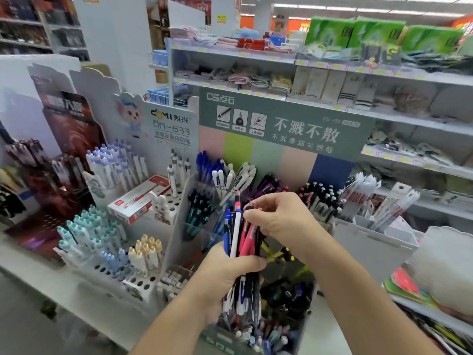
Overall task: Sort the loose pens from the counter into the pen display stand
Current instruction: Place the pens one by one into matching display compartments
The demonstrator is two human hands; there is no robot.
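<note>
Pink, blue, white and black pens make one mixed bundle (242,242) that my left hand (225,275) grips around the middle, the fingers curled closed on it. My right hand (279,221) is at the top of the bundle, and its fingertips (249,213) pinch the end of one dark pen with a pink tip to pull it out. The pen display stand (294,129) is just behind my hands, with clear compartments (202,201) already full of blue, teal and black pens.

I think the risk is here: if I pull this pen while the left grip is loose, its neighbours can slide out with it and fall into the box of mixed pens (261,331) below, or on the white table (97,290). A second risk is the wrong compartment, because many dark pens look alike.

The lower ends of the bundle are hidden by my left hand. I cannot tell which compartment fits this pen. The box is cut off by the bottom edge, and the far shelves are blurred.
</note>
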